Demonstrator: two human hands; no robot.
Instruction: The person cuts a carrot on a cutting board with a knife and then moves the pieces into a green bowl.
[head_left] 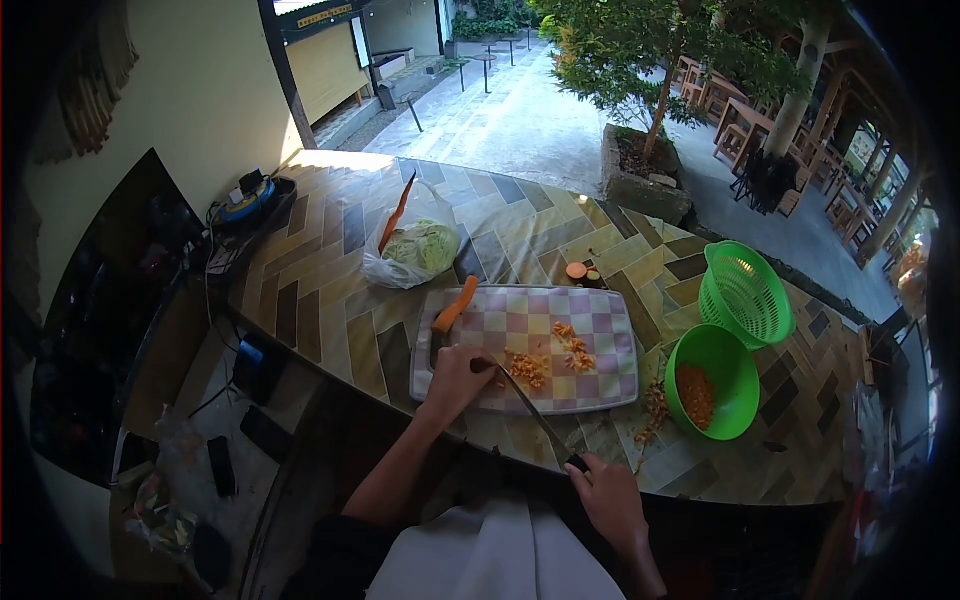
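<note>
My right hand [610, 500] is closed round the dark handle of a knife [535, 415], whose blade slants up and left over the near edge of a checkered cutting board [610, 385]. At the blade's tip, my left hand [462, 383] has its fingers curled together; what they hold, if anything, is hidden. Chopped carrot [527, 370] lies in a small heap just right of these fingers. A second scatter of carrot bits [573, 347] is farther right on the board. Beyond my left hand, an orange carrot piece [456, 306] rests across the board's upper left corner.
A green bowl [740, 380] holding chopped orange pieces stands at right, with a green colander [748, 290] behind it. Scraps [652, 410] lie beside the bowl. Cabbage [425, 245] in a plastic bag and a thin carrot [398, 212] sit beyond the board. Cut root ends [577, 271] are nearby.
</note>
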